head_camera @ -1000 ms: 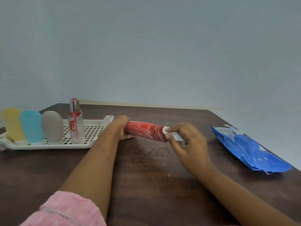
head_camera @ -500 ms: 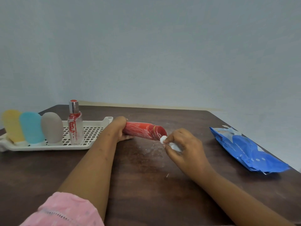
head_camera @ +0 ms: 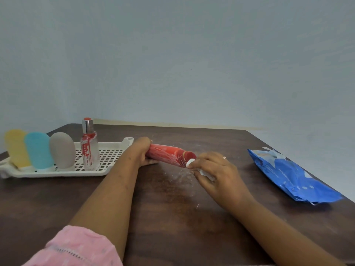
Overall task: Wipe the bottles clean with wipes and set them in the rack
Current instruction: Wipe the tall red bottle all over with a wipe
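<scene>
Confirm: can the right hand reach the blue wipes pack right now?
Probably yes. The pack lies right of the right hand, only bare table between them, though that hand pinches a wipe at the red bottle.

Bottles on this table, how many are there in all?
5. Four stand in the rack: yellow, blue, grey and a clear one. The fifth, red, is held sideways by the left hand, the right hand holding a wipe at its end.

The left hand (head_camera: 143, 150) covers one end of the red cylindrical bottle (head_camera: 169, 153). The right hand (head_camera: 215, 169) hides most of the white wipe (head_camera: 206, 172). Print on the blue plastic wipes pack (head_camera: 288, 175) is too small to read.
</scene>
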The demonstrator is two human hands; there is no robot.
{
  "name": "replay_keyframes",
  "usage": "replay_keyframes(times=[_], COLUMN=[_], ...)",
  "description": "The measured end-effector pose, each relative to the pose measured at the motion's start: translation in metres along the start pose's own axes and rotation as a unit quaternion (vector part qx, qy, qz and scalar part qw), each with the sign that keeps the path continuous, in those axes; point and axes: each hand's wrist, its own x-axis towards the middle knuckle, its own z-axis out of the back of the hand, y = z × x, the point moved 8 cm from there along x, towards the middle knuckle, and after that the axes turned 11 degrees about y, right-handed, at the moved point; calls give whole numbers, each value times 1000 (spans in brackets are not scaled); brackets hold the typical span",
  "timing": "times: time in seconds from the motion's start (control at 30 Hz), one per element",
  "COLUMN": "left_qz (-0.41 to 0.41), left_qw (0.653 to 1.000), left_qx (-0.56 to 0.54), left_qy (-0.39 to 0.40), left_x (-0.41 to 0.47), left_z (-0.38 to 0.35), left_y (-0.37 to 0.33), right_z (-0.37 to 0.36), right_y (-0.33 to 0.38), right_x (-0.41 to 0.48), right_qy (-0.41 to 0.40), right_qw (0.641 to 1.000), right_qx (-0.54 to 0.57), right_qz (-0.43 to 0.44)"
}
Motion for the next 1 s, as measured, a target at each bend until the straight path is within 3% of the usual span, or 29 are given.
replay_keyframes(times=[0.23,0.53,0.8,1.0], left_qz=[-4,0,-29,-40], left_qw=[1000,1000,999,998], left_qx=[-7,6,-32,-11], left_qy=[1,-6,-16,45], left_x=[1,0,-6,-17], left_z=[1,-2,-6,-15], left_y=[0,-1,-2,-6], right_z=[-3,7,8,15], right_y=[-13,7,-17,-41], right_x=[-1,0,-1,-8], right_qy=[53,-39,-46,-108], right_qw=[997,997,998,977], right_qx=[-6,-53,18,124], right_qz=[-48,40,-45,-136])
